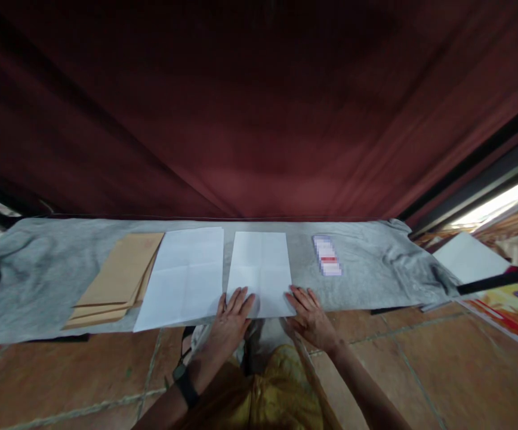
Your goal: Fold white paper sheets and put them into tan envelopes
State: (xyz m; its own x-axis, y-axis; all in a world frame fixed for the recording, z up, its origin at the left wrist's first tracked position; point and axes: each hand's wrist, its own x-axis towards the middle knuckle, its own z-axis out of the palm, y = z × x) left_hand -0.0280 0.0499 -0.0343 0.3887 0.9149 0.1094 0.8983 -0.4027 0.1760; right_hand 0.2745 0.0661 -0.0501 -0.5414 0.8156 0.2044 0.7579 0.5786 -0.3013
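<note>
A white sheet of paper (261,263) with faint crease lines lies in front of me on a grey cloth. On its lower left corner rests my left hand (232,313), fingers stretched out and flat. My right hand (310,316) lies at the lower right corner, fingers extended over the edge of the sheet and the cloth. Just to the left is a stack of larger white paper (185,275), also creased. Further left, several brown envelopes (118,272) overlap in a fanned pile.
The grey cloth (370,263) covers a narrow surface backed by a dark red curtain (259,149). A blurred-out phone-like item (327,255) lies right of the sheet. Beyond the right end are a white sheet (470,258), a dark bar and a colourful package (514,307). Tiled floor shows below.
</note>
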